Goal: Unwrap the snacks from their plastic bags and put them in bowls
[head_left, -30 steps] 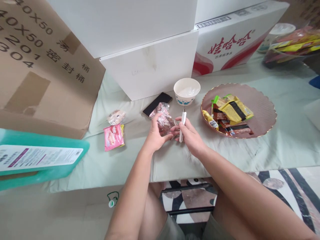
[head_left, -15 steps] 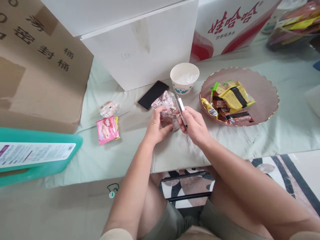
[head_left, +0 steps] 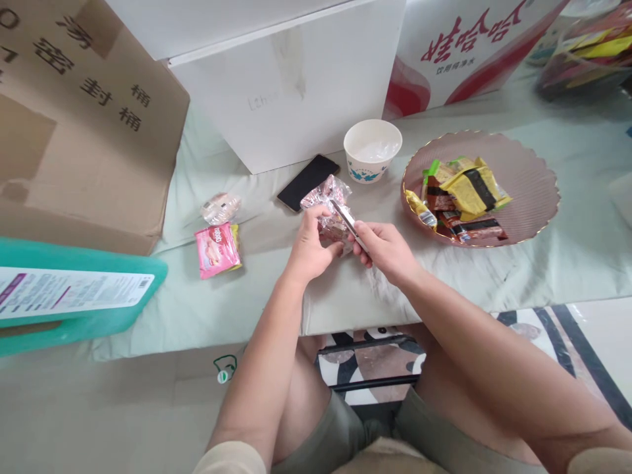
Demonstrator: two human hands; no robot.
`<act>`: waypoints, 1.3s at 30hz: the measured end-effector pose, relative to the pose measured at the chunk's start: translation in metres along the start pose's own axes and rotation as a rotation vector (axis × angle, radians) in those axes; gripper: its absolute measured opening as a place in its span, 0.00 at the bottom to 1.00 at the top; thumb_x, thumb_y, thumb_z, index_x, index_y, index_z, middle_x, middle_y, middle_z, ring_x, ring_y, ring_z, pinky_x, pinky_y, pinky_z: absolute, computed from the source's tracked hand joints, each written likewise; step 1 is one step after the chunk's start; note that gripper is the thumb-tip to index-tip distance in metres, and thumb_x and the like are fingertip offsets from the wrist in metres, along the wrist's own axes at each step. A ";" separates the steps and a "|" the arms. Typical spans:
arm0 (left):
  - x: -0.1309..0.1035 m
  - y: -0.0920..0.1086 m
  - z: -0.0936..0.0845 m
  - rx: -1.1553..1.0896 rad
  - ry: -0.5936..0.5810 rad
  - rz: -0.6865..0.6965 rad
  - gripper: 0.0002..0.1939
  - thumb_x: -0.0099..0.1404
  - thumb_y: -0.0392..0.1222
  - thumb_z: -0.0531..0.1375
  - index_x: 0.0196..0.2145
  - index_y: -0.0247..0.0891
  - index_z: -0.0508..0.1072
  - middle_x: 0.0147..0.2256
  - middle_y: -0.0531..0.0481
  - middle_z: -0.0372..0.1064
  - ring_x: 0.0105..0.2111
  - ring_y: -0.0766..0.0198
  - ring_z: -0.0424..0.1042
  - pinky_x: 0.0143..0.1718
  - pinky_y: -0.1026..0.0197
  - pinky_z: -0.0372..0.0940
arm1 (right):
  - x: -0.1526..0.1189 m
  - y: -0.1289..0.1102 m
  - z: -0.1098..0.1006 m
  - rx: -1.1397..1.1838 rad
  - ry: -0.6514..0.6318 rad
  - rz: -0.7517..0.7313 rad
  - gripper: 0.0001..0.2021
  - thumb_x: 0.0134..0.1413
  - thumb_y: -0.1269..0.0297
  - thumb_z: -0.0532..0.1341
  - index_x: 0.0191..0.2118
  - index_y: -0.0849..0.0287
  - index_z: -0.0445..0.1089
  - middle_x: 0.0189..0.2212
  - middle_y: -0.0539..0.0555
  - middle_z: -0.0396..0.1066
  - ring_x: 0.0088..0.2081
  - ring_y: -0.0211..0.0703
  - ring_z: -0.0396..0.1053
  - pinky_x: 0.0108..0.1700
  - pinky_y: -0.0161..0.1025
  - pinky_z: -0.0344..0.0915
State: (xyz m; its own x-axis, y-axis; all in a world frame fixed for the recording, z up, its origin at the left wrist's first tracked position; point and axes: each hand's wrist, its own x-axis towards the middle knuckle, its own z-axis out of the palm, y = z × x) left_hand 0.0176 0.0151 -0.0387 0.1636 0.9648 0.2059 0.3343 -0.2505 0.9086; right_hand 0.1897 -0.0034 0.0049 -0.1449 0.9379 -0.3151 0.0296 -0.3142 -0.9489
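My left hand [head_left: 310, 250] is closed around the near left side of a clear plastic bag [head_left: 328, 189] with pinkish contents that I cannot make out in detail. In my right hand [head_left: 390, 249] is a slim silver utility knife [head_left: 347, 220], gripped between thumb and fingers. Its tip points up and left, over the bag. Whether the blade touches the plastic cannot be told. Just behind the bag lies a black phone [head_left: 309, 181]. A white paper bowl [head_left: 368, 172] with blue leaf print stands behind my right hand.
A pink gold-rimmed plate [head_left: 536, 191] on the right holds several snack packets [head_left: 474, 192]. On the left lie a pink wafer packet [head_left: 215, 251] and a clear-wrapped snack [head_left: 220, 208]. Cardboard [head_left: 99, 171] and white boxes [head_left: 301, 99] stand behind; a green jug [head_left: 143, 276] is at left.
The knife has tilted over to the left, and its tip is now over the bag. My left hand keeps its hold on the bag. The whole view has shifted slightly.
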 end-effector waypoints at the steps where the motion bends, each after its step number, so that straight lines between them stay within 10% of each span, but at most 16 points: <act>1: 0.001 0.001 0.000 -0.026 -0.001 -0.002 0.35 0.51 0.28 0.68 0.51 0.49 0.59 0.45 0.53 0.67 0.38 0.65 0.74 0.44 0.56 0.73 | 0.000 0.000 0.000 -0.016 -0.005 0.005 0.27 0.53 0.36 0.60 0.28 0.60 0.69 0.20 0.48 0.65 0.17 0.31 0.59 0.18 0.31 0.54; 23: 0.009 0.016 -0.045 0.071 0.277 -0.017 0.43 0.55 0.51 0.73 0.57 0.54 0.48 0.57 0.44 0.56 0.53 0.56 0.70 0.48 0.56 0.72 | -0.006 0.005 -0.007 -0.581 -0.003 -0.153 0.22 0.63 0.49 0.52 0.24 0.57 0.69 0.17 0.50 0.67 0.23 0.40 0.63 0.28 0.37 0.54; 28: 0.006 0.018 -0.055 0.038 0.358 -0.043 0.42 0.58 0.55 0.70 0.58 0.56 0.46 0.57 0.44 0.58 0.52 0.56 0.70 0.48 0.56 0.71 | -0.004 0.014 -0.021 -0.845 0.172 -0.348 0.17 0.64 0.55 0.52 0.35 0.57 0.75 0.29 0.55 0.75 0.30 0.46 0.68 0.31 0.39 0.56; 32: -0.001 0.010 -0.039 -0.091 0.318 -0.121 0.37 0.61 0.54 0.68 0.56 0.54 0.47 0.55 0.45 0.61 0.47 0.60 0.73 0.44 0.58 0.71 | -0.002 0.022 -0.028 -1.066 0.270 -0.427 0.17 0.64 0.60 0.52 0.52 0.55 0.74 0.43 0.59 0.77 0.35 0.50 0.71 0.32 0.41 0.58; 39: -0.019 0.015 0.011 -0.008 0.291 -0.265 0.23 0.68 0.43 0.61 0.54 0.47 0.53 0.42 0.50 0.66 0.34 0.66 0.72 0.38 0.61 0.69 | -0.005 0.022 -0.022 -1.045 0.253 -0.646 0.17 0.60 0.68 0.54 0.52 0.58 0.72 0.49 0.63 0.75 0.49 0.56 0.71 0.47 0.48 0.66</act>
State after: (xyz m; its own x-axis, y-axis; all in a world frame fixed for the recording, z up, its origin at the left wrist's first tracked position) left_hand 0.0302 -0.0080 -0.0328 -0.1979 0.9785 0.0576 0.3223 0.0095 0.9466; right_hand 0.2132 -0.0114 -0.0149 -0.2353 0.9151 0.3274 0.8094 0.3710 -0.4552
